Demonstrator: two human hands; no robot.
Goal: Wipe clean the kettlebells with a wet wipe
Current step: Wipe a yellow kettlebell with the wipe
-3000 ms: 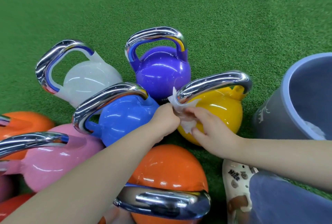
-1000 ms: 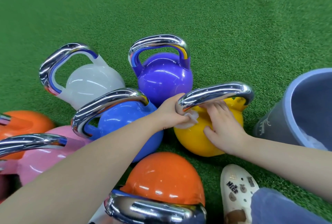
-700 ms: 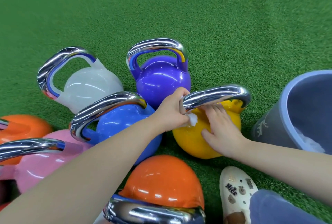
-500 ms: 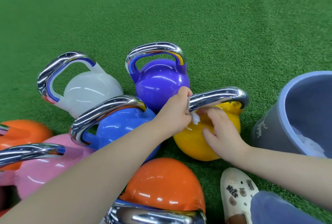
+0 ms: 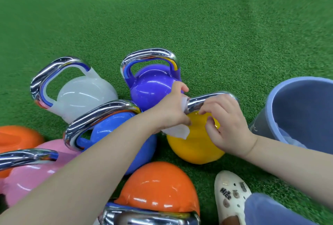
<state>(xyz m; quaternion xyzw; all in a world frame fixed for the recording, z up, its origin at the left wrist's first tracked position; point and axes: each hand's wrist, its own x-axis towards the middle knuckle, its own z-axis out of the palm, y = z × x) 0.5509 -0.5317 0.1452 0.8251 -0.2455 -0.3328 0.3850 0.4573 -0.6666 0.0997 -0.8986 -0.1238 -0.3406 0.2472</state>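
Observation:
A yellow kettlebell (image 5: pixel 194 145) lies tilted on the green turf, its chrome handle (image 5: pixel 200 101) pointing up and right. My left hand (image 5: pixel 171 109) grips the left end of that handle with a white wet wipe (image 5: pixel 177 131) wrapped around it; a flap of the wipe hangs over the yellow body. My right hand (image 5: pixel 225 122) curls its fingers over the handle's right part, thumb against the yellow body.
Around it lie a purple kettlebell (image 5: pixel 151 85), a white one (image 5: pixel 84 96), a blue one (image 5: pixel 115 131), a pink one (image 5: pixel 30 172) and two orange ones (image 5: pixel 158 187). A blue-grey bucket (image 5: pixel 270 116) stands right. My white shoe (image 5: pixel 232 197) rests on the turf.
My left hand with the wipe has slid up around the handle's left end, and more of the wipe now hangs out. My right hand rose from the body onto the handle.

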